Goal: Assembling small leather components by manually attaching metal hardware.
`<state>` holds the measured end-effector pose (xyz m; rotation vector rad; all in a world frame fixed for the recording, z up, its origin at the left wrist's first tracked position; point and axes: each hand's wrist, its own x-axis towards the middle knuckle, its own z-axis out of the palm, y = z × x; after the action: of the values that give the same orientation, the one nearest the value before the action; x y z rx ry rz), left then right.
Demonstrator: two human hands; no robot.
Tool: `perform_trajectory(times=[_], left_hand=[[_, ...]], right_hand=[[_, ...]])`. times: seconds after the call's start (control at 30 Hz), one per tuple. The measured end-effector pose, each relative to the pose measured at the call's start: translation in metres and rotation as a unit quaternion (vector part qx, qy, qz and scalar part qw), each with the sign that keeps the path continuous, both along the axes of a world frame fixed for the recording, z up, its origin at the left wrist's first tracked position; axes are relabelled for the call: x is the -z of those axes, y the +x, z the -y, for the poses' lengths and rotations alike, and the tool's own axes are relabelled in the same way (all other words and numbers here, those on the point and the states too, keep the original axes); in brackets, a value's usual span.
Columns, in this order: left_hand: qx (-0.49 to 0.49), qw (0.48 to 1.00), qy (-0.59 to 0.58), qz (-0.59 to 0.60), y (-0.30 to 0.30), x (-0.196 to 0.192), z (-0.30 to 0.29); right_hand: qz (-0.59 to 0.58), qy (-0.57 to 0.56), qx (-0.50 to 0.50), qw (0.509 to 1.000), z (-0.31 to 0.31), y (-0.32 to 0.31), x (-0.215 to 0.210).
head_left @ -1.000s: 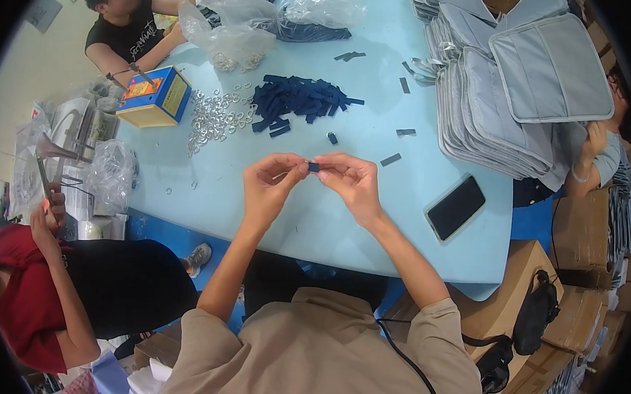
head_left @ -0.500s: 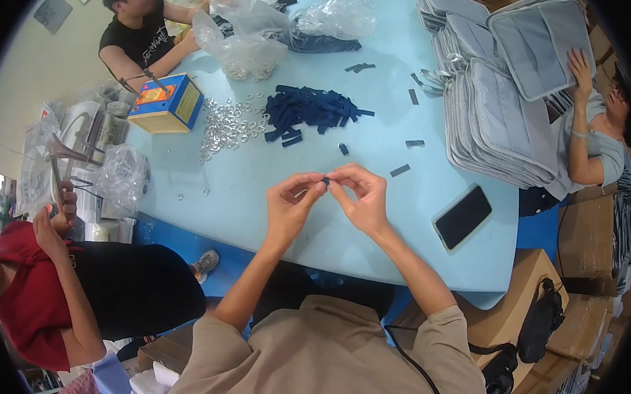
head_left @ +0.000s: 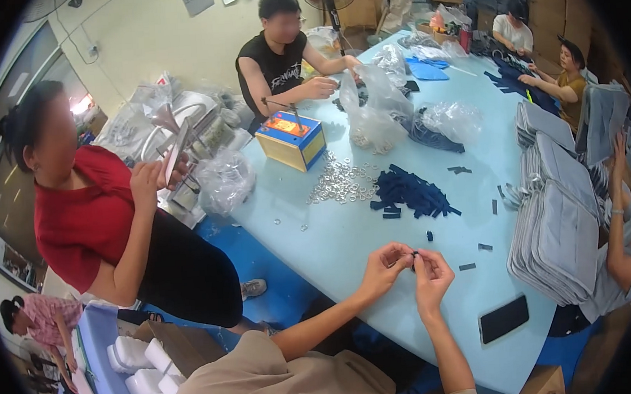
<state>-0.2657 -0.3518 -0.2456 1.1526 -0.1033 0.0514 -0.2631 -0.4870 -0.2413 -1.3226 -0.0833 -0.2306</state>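
Observation:
My left hand [head_left: 385, 271] and my right hand [head_left: 434, 282] meet fingertip to fingertip above the near part of the light blue table [head_left: 361, 230]. Both pinch a small dark fabric strip [head_left: 414, 254], largely covered by the fingers; whether a ring is in it I cannot make out. Just beyond lies a small folded dark piece [head_left: 429, 235]. Farther off is a heap of navy fabric strips [head_left: 413, 192], with a spread of silvery metal rings [head_left: 338, 182] to its left.
A blue and yellow box [head_left: 292, 142] and clear plastic bags [head_left: 379, 113] stand farther back. Grey padded sleeves [head_left: 552, 233] are stacked at right, near a phone [head_left: 504, 320]. A person in red [head_left: 100, 217] stands at left; others work around the table.
My view has swung left and up, so the table and hands appear farther right and more of the room shows. Both hands keep pinching the small strip; their fingers have shifted slightly.

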Motion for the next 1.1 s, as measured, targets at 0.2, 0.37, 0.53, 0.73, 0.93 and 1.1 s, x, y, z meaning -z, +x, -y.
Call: perform_trajectory(times=[0.2, 0.37, 0.53, 0.73, 0.93, 1.1], left_hand=[[-0.001, 0.998, -0.044, -0.050, 0.001, -0.016, 0.008], [0.012, 0.998, 0.006, -0.057, 0.003, -0.018, 0.004], [0.002, 0.998, 0.060, -0.011, 0.004, -0.024, -0.010], [-0.001, 0.999, 0.030, -0.035, 0.000, -0.014, -0.015], [0.015, 0.998, 0.006, -0.066, 0.004, -0.013, -0.003], [0.024, 0.991, 0.129, 0.022, 0.039, -0.039, -0.031]], right_hand=[[0.102, -0.064, 0.043, 0.992, -0.003, 0.001, -0.012], [0.105, -0.035, 0.027, 0.993, 0.001, 0.003, -0.019], [0.110, -0.036, 0.015, 0.993, 0.001, 0.007, -0.010], [0.099, -0.006, -0.008, 0.995, 0.000, 0.005, -0.007], [0.112, -0.062, 0.044, 0.991, 0.004, 0.001, -0.014], [0.122, -0.119, 0.070, 0.983, 0.005, 0.009, -0.013]])
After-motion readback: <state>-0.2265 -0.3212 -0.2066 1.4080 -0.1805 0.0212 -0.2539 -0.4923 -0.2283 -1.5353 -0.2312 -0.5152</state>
